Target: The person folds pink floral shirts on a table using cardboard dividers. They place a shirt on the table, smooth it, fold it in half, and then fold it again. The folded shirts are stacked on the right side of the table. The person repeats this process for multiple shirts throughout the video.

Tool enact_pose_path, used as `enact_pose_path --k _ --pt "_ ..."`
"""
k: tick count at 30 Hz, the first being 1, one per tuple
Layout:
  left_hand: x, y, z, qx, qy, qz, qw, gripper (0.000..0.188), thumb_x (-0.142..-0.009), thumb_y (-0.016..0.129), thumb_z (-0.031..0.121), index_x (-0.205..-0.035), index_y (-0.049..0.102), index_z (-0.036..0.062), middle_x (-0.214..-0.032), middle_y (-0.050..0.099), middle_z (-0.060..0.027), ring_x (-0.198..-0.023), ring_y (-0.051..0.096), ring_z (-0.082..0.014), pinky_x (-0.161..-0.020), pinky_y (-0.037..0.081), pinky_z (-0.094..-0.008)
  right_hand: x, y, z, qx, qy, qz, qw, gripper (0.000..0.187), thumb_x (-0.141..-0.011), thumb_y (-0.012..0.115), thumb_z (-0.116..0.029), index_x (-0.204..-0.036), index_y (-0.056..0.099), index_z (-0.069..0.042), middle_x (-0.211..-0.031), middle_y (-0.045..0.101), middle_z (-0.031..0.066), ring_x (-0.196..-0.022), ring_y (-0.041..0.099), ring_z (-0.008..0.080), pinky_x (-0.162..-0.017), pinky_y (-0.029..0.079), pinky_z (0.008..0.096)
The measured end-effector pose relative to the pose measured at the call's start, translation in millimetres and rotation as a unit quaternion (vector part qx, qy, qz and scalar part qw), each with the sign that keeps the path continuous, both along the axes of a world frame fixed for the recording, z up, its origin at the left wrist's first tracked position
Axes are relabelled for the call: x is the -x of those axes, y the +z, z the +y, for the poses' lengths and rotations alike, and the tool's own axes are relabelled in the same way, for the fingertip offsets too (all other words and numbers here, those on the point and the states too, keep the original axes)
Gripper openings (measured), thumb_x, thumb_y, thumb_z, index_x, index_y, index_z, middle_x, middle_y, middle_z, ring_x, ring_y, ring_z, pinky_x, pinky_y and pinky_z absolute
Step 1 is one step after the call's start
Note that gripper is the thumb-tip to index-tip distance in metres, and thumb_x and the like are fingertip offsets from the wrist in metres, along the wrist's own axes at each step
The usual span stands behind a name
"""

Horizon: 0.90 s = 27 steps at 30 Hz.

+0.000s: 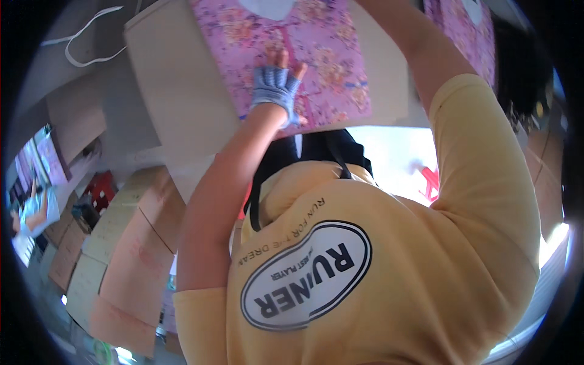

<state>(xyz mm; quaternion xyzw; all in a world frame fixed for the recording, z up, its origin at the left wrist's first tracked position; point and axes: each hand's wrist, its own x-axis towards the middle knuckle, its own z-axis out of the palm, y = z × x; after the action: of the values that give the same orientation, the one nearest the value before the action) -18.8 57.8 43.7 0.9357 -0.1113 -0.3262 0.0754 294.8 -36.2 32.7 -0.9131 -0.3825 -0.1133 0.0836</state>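
Note:
My left hand (277, 89), in a blue-grey fingerless glove, lies flat with its fingers apart on a pink floral piece (331, 70). This piece looks like a folded garment with a white rounded patch at its far end, which the top of the picture cuts off. It rests on a pale beige board or tabletop (176, 79). My right forearm reaches up past the top edge, so my right hand is out of sight. A second pink floral piece (450, 24) lies to the right, beyond that forearm.
A white strap or cord (76, 55) curls at the far left. Cardboard boxes (131, 261) stand at the lower left. Another person (39, 210) is at the left rim near more pink pieces. A red stool-like object (429, 182) shows below the table edge.

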Motion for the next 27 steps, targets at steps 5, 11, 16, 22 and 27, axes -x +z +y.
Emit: enact_pose_path --k 5,11,16,22,27 --pt "-6.8 -0.6 -2.6 -0.053 -0.034 0.002 0.998 0.140 -0.053 0.075 0.073 -0.152 -0.009 0.0233 -0.154 -0.018 -0.0258 -0.142 -0.013 -0.0477 -0.109 0.004 -0.0657 82.1 -61.5 -77.3 0.050 0.136 0.086 0.986 0.038 -0.088 0.049 -0.035 -0.120 0.054 -0.015 -0.124 0.052 0.0085 -0.116 0.049 0.0292 -0.091 0.041 0.0436" --pt "-12.2 9.6 -10.7 -0.117 -0.077 -0.002 0.990 0.139 -0.055 0.068 0.080 -0.152 -0.010 0.0192 -0.153 -0.019 -0.0290 -0.142 -0.013 -0.0475 -0.110 0.004 -0.0656 246.5 -16.3 -159.0 0.018 0.196 0.077 0.977 0.049 -0.088 0.052 -0.039 -0.132 0.050 -0.015 -0.150 0.036 0.0095 -0.135 0.038 0.0295 -0.113 0.027 0.0462" --pt "-4.0 7.1 -2.4 -0.075 -0.079 -0.047 0.993 0.139 -0.056 0.068 0.080 -0.152 -0.011 0.0176 -0.152 -0.020 -0.0295 -0.142 -0.013 -0.0480 -0.109 0.006 -0.0669 370.5 -42.7 -197.3 0.012 0.052 0.083 0.995 0.057 -0.081 0.062 -0.037 -0.133 0.049 -0.016 -0.149 0.037 0.0108 -0.137 0.035 0.0310 -0.114 0.026 0.0479" --pt "68.5 -24.4 8.3 0.009 -0.107 -0.093 0.990 0.139 -0.054 0.070 0.077 -0.153 -0.007 0.0167 -0.152 -0.020 -0.0297 -0.141 -0.012 -0.0508 -0.107 0.008 -0.0689 456.9 -34.6 -185.7 -0.509 -0.466 0.399 0.604 0.043 -0.088 0.065 -0.029 -0.122 0.054 -0.004 -0.119 0.058 0.0120 -0.112 0.054 0.0260 -0.095 0.044 0.0396" --pt "73.7 -12.4 4.8 0.008 -0.146 -0.053 0.988 0.137 -0.055 0.073 0.073 -0.153 -0.005 0.0173 -0.152 -0.020 -0.0304 -0.140 -0.012 -0.0521 -0.105 0.008 -0.0709 446.3 -47.3 -179.4 -0.622 -0.343 0.636 0.302 0.039 -0.080 0.071 -0.016 -0.116 0.060 -0.002 -0.100 0.064 0.0023 -0.090 0.058 0.0137 -0.074 0.049 0.0308"
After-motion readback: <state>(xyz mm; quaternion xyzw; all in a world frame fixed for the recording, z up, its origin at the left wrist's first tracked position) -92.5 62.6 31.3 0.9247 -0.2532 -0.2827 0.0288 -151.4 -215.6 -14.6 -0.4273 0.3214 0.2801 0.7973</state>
